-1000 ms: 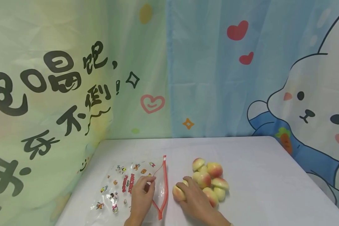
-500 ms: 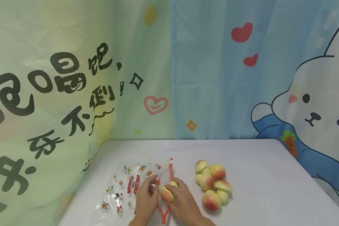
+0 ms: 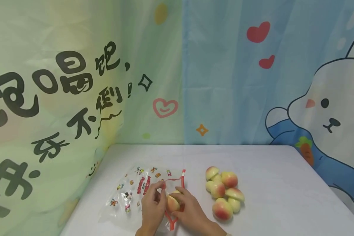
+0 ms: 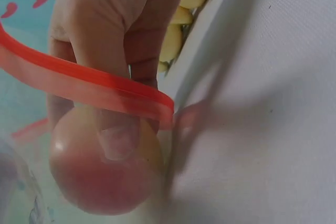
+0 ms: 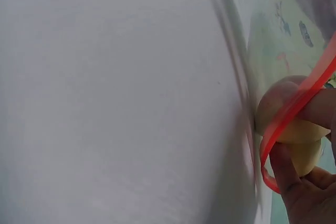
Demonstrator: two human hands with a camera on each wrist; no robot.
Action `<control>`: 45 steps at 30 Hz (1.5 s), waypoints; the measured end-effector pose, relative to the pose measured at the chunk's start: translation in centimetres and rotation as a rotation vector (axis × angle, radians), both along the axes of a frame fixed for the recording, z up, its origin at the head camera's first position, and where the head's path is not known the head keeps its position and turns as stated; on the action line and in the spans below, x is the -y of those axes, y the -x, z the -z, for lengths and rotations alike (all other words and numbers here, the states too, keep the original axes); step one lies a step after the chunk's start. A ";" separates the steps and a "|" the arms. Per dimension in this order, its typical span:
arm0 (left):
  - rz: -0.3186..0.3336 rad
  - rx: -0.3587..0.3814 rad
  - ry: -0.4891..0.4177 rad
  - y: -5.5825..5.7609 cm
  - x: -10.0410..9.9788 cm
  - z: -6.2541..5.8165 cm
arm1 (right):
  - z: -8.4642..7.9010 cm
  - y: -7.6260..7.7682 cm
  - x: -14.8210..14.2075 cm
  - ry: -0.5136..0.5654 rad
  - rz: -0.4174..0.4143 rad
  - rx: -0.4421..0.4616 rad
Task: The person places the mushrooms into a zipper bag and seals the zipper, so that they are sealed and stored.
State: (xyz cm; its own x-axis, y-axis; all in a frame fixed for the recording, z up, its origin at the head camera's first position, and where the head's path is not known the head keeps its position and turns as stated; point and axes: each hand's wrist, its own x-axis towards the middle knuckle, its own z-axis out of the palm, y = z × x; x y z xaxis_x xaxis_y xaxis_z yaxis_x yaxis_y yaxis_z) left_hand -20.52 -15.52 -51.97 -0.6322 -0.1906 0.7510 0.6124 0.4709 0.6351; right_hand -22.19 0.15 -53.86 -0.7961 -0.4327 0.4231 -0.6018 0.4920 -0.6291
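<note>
Peach piece (image 3: 172, 203) sits at the red-zippered mouth of the zip bag (image 3: 129, 193) on the counter (image 3: 283, 196), pinched by the right hand (image 3: 188, 209); the left hand (image 3: 151, 205) pinches the zipper lip open. Next likely calls for pushing it deeper inside.

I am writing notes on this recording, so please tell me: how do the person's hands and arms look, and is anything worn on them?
Both hands are bare: the left hand and the right hand show no gloves, rings or markings. The nails look short and unpainted. No watch or strap can be seen. At the right wrist, on the bottom edge of the head view, a pale bit may be a cuff; it is too small to tell.
</note>
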 end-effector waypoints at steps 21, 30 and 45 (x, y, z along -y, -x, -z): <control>-0.075 0.145 0.040 -0.2 -0.7 0.3 | -0.4 0.5 -0.4 0.026 -0.026 0.109; -0.087 0.103 0.033 -0.2 -0.8 0.5 | -0.7 0.0 -1.3 0.184 -0.019 0.174; -0.127 0.142 0.029 0.0 -0.5 0.3 | -4.2 -1.4 -5.8 0.137 0.227 -0.015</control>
